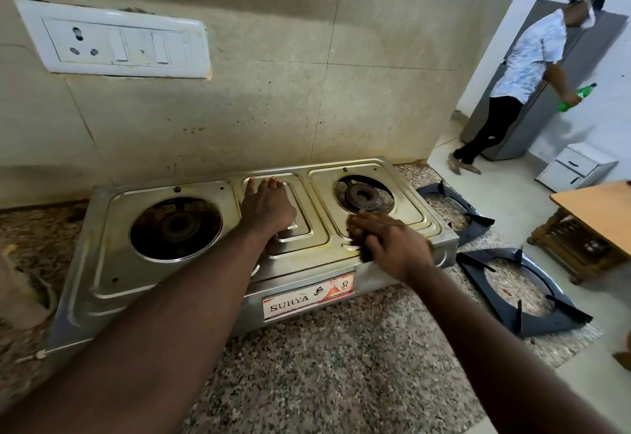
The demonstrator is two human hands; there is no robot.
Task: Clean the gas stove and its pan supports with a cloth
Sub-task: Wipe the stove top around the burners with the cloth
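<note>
stained steel stove (pixel 102 262) lying lengthwise along the counter's (pixel 341 348) back edge, your left hand (pixel 268 208) pressing flat-fingered, your right hand (pixel 392 245) clutching a dark cloth (pixel 368 249)

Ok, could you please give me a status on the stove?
Left hand flat on stove centre. Right hand over dark cloth at front right, grip blurred. Both pan supports off, on counter.

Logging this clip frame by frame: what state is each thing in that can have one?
Stove: pan supports off.
Left burner: unlit, bare.
Right burner: unlit, bare.
Far pan support: off the stove, on the counter.
Near pan support: off the stove, on the counter.
Left hand: flat on the stove's middle panel.
Right hand: on the cloth, grip blurred.
Cloth: under the right hand, stove's front right.
</note>
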